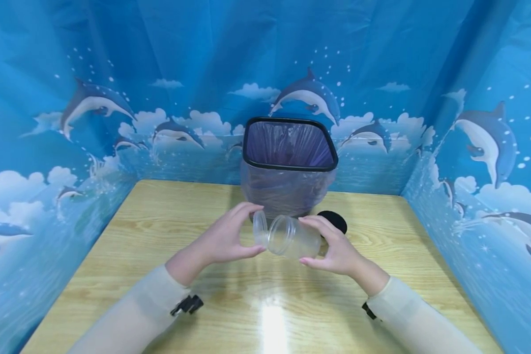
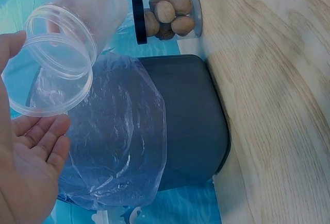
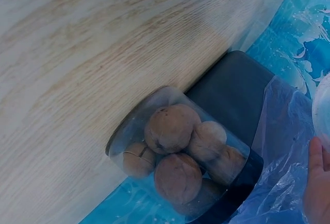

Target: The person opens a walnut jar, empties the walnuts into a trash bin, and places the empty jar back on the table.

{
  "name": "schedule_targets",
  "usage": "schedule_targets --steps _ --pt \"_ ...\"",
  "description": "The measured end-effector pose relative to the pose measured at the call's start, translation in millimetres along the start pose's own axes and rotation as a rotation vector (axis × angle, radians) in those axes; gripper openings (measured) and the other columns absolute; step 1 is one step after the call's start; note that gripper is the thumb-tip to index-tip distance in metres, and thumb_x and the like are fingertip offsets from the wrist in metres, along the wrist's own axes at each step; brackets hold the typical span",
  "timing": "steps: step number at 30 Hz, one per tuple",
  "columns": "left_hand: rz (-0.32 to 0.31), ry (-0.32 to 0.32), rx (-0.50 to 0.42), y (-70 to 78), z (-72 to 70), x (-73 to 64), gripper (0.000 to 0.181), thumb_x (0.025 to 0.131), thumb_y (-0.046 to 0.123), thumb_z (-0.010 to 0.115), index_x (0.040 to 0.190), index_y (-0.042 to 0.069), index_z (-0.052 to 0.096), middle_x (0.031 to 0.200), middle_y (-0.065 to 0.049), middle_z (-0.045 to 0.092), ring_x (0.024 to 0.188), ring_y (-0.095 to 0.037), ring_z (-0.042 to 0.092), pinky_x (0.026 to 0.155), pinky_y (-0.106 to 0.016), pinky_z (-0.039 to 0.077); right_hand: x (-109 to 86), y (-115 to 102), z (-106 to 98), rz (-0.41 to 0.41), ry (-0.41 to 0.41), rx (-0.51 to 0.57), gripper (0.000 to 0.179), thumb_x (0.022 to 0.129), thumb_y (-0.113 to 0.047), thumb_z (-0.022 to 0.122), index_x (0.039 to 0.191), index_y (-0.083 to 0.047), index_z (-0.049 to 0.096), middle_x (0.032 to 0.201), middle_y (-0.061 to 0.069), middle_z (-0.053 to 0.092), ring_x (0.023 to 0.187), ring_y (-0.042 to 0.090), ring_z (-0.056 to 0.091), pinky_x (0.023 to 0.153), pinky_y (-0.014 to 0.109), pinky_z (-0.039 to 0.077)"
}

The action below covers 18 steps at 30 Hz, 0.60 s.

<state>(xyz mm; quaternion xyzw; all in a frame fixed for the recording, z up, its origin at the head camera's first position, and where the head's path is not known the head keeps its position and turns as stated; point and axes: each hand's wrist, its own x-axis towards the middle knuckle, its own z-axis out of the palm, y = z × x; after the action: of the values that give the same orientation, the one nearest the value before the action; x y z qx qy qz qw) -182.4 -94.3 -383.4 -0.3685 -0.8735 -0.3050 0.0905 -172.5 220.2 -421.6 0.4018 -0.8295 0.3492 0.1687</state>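
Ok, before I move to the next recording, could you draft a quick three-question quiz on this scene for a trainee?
1. Which hand holds the clear lid, and which holds the clear jar?
2. True or false: the bin is lined with a bag.
3. Fill in the blank: the black-topped jar contains ____.

Key:
1. The left hand holds the lid; the right hand holds the jar.
2. True.
3. Walnuts.

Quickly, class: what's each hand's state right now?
Left hand: holding a clear, round plastic lid by its edge.
Right hand: holding a clear, cylindrical plastic jar, tipped sideways.
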Motion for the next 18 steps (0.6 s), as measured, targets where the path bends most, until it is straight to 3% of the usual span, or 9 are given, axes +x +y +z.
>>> schedule_targets --steps 10,18 --pt "0.004 -0.01 -0.105 7.2 3.8 5.7 0.086 0.079 0.043 0.084 0.146 0.007 0.044 0.137 -0.008 0.049 0.119 -0.019 0.055 0.097 -0.038 0.05 3.0 -3 0 0.016 -0.008 0.004 0.085 0.072 -0.035 0.09 0.145 -0.014 0.05 0.139 0.007 0.054 0.126 0.024 0.052 0.102 0.036 0.045" --pt "-0.003 -0.011 -0.119 11.0 6.8 9.9 0.088 0.078 0.043 0.084 0.147 0.007 0.044 0.136 -0.007 0.049 0.118 -0.019 0.054 0.096 -0.035 0.051 3.0 -2 0 0.007 -0.008 0.006 0.086 0.072 -0.034 0.091 0.145 -0.013 0.05 0.139 0.008 0.054 0.125 0.025 0.052 0.1 0.039 0.046"
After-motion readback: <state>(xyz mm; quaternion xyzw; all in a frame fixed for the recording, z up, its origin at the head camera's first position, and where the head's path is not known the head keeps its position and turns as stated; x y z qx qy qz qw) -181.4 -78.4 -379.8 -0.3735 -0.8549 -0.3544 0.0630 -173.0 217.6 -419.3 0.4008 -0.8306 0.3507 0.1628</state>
